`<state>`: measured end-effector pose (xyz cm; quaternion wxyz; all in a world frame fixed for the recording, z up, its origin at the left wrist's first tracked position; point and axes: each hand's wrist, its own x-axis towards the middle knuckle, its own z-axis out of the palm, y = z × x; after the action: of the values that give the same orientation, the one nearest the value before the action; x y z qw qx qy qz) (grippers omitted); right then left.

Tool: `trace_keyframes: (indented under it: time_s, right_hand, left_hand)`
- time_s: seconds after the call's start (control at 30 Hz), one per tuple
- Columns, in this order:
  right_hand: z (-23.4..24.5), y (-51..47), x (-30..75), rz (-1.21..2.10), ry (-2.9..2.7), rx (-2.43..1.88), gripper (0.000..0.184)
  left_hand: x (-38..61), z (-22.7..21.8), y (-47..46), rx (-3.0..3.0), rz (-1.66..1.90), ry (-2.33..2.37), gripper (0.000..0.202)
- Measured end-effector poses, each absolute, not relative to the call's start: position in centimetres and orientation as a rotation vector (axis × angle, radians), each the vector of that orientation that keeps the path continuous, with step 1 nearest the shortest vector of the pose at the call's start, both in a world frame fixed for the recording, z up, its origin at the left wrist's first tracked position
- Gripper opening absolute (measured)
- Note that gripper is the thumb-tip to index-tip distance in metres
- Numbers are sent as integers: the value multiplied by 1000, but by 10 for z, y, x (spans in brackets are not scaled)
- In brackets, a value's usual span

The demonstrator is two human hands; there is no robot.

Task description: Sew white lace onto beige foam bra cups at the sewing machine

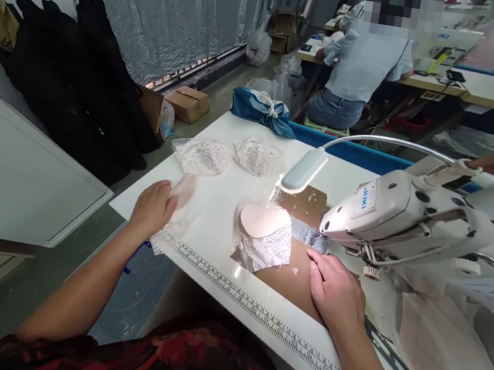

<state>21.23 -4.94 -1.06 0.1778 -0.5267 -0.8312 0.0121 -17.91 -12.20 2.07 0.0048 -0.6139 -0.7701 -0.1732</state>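
At the left edge of the table, my left hand [153,206] has its fingers curled on a sheer pale fabric piece [183,192], with lace trailing below it. My right hand [336,290] rests on the brown board beside the needle area of the sewing machine [392,214]. Its index finger and thumb are close together; whatever they hold is hidden. Between the hands lies a white lace bra cup [274,253] with a smooth pink pad [262,220] on top. Two more lace cups [204,157] lie farther back.
A lamp [304,170] on a bent neck hangs over the table. A printed ruler [255,311] runs along the front edge. Dark scissors-like metal tool [395,358] and sheer fabric [441,347] lie at right. A blue cloth bundle [263,111] sits at the back; a co-worker [365,60] sits beyond.
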Motion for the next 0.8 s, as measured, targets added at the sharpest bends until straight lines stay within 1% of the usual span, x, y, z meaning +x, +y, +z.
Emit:
trace_keyframes:
  time_s: [0.1,0.17,0.23,0.27,0.33,0.37,0.4,0.43,0.5,0.53,0.6,0.7,0.73,0.8]
  right_hand:
    - [-10,-51,213,118,-2308,-1484,35]
    - [-7,-54,214,307,-2242,-1445,32]
    - [1,-61,213,663,-2158,-1373,33]
    - [6,-66,211,896,-2111,-1307,38]
    - [17,-80,205,1371,-1982,-1112,55]
    - [22,-88,199,1558,-1908,-989,66]
    - [26,-96,193,1683,-1822,-893,72]
    - [30,-104,186,1747,-1751,-871,69]
    - [32,-116,173,1764,-1548,-998,46]
    - [31,-120,169,1787,-1395,-1051,41]
    - [28,-125,170,1774,-1190,-1112,41]
    - [29,-135,198,1663,-1128,-1182,45]
    - [33,-142,213,1586,-1148,-1226,43]
    - [48,-161,248,1293,-1208,-1321,38]
  left_hand:
    - [-178,17,-148,-1973,-701,-2478,25]
    - [-166,20,-159,-2107,-964,-2577,26]
    - [-146,28,-165,-2308,-1236,-2592,25]
    - [-133,32,-166,-2427,-1303,-2538,24]
    - [-106,40,-164,-2691,-1324,-2395,22]
    - [-92,43,-162,-2824,-1324,-2307,22]
    - [-79,45,-158,-2957,-1312,-2221,22]
    - [-66,47,-153,-3072,-1303,-2129,23]
    - [-46,48,-139,-3219,-1317,-1924,29]
    - [-38,47,-130,-3240,-1320,-1822,33]
    - [-29,42,-111,-3186,-1233,-1680,40]
    - [-29,29,-89,-3036,-814,-1629,37]
    - [-33,24,-86,-2992,-687,-1620,35]
    - [-48,16,-85,-2930,-556,-1597,35]
